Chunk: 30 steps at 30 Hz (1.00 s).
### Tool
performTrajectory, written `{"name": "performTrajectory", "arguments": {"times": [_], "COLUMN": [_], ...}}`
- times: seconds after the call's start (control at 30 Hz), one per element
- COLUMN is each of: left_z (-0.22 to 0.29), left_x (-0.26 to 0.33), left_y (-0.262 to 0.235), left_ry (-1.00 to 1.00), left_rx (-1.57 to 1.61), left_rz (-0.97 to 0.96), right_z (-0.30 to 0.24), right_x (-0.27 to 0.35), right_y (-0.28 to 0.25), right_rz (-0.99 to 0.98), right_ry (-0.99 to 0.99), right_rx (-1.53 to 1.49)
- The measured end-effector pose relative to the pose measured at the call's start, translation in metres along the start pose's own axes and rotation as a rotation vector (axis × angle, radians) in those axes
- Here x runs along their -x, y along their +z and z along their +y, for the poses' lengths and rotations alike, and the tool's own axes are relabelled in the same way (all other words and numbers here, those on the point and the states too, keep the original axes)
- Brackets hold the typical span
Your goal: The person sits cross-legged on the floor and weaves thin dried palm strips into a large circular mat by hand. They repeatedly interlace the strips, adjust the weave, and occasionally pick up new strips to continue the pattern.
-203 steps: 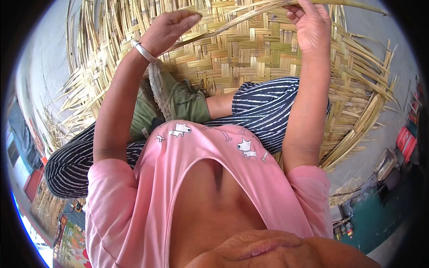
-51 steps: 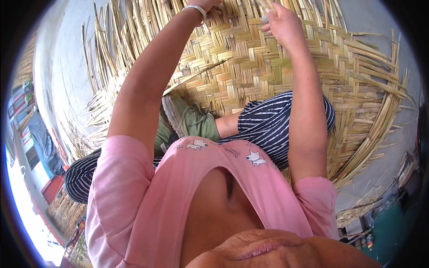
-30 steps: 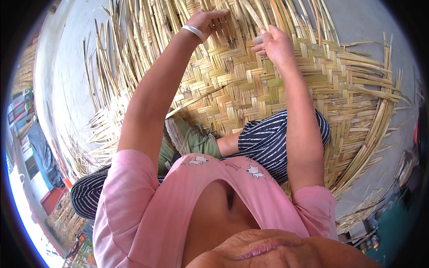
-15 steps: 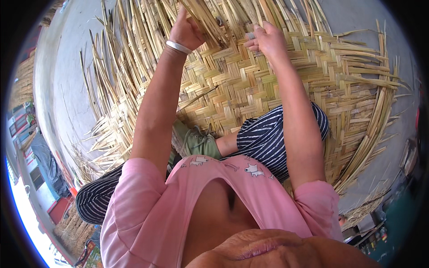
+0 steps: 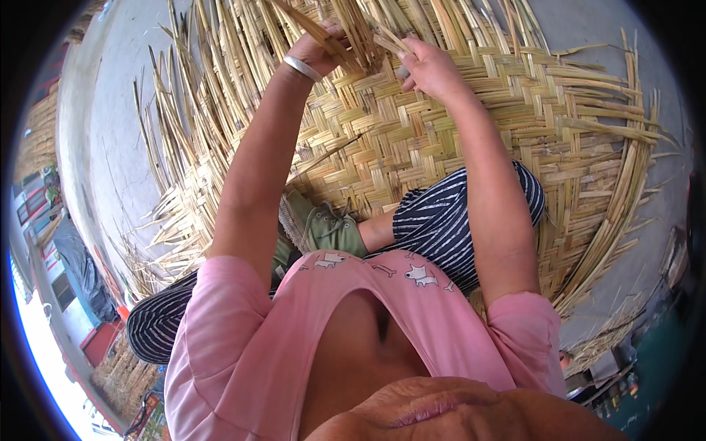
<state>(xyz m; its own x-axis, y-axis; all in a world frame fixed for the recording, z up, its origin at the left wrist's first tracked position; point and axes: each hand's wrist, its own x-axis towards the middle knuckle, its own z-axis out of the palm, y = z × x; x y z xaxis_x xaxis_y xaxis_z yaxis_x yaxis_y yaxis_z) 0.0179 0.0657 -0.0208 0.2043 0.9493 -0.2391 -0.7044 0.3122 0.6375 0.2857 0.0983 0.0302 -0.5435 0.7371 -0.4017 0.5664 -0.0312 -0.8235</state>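
A partly woven reed mat [image 5: 412, 147] spreads beneath and in front of me, its flat strips crossing in a zigzag pattern. At its far working edge, my left hand [image 5: 315, 53] is closed round several upright reed strips [image 5: 357, 37], with a white band on its wrist. One wide brown strip [image 5: 312, 26] slants across that hand. My right hand [image 5: 432, 70], with a grey wrap or ring on a finger, pinches a pale reed strip [image 5: 392, 42] beside the bundle. The fingertips of the left hand are partly hidden by strips.
Long unwoven strips [image 5: 209, 88] fan out at the far left, and loose ends [image 5: 636, 140] stick out at the right. My green shoe [image 5: 331, 229] and striped trouser leg [image 5: 448, 228] rest on the mat. Grey concrete floor [image 5: 110, 117] surrounds it.
My left hand has moved slightly right and closed on the strips. The right hand has moved a little left and now pinches a strip. The wide brown strip now slants over the left hand.
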Motion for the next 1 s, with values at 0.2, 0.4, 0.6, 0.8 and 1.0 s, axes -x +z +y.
{"name": "performTrajectory", "arguments": {"times": [0.2,0.4,0.6,0.8,1.0], "left_z": [-0.008,-0.011,-0.022,-0.036,-0.043], "left_x": [0.006,0.004,0.034,0.07,0.064], "left_y": [0.028,0.024,0.037,0.051,0.046], "left_ry": [0.017,0.117,0.247,0.168,0.058], "left_rx": [-0.079,-0.128,-0.316,-0.399,-0.777], "left_rz": [0.183,0.252,0.662,0.912,0.948], "right_z": [-0.003,-0.014,-0.013,-0.02,-0.004], "right_x": [-0.006,-0.021,-0.019,-0.017,-0.027], "right_y": [-0.003,-0.012,-0.009,-0.016,-0.016], "right_rz": [-0.089,-0.126,0.105,0.136,0.211], "right_ry": [0.005,-0.058,-0.208,-0.243,-0.289], "right_rx": [0.024,0.213,0.674,0.741,0.882]}}
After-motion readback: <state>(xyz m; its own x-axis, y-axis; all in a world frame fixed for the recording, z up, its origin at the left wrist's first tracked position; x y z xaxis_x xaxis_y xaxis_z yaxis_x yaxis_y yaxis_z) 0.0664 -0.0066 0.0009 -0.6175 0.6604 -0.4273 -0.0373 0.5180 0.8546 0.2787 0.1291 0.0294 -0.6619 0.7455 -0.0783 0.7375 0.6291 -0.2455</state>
